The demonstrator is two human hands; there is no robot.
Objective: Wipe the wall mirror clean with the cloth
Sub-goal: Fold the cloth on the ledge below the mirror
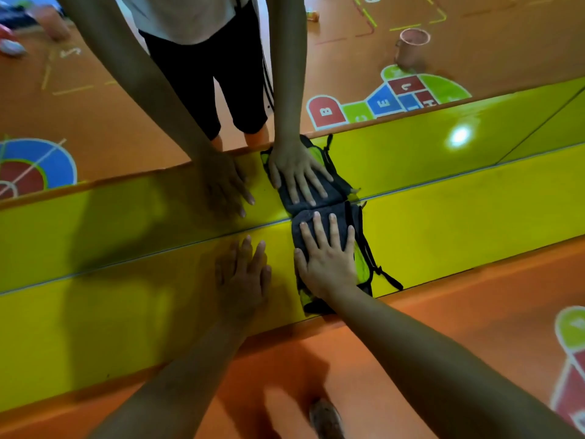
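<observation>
The wall mirror (443,52) fills the upper half of the head view. Its bottom edge runs as a thin line from lower left to upper right. Below that line is a glossy yellow band (459,223). A dark grey cloth (304,229) with green and black trim lies on the band, its top touching the mirror's edge. My right hand (329,255) presses flat on the cloth, fingers spread, fingertips near the mirror line. My left hand (243,274) lies flat on the bare yellow band just left of the cloth, holding nothing. Both hands, the cloth and my legs are reflected above.
Orange floor (443,312) lies below the yellow band, with a coloured hopscotch print (569,359) at the right edge. My foot (326,419) shows at the bottom. The mirror reflects a pink mug (411,47) and more floor prints.
</observation>
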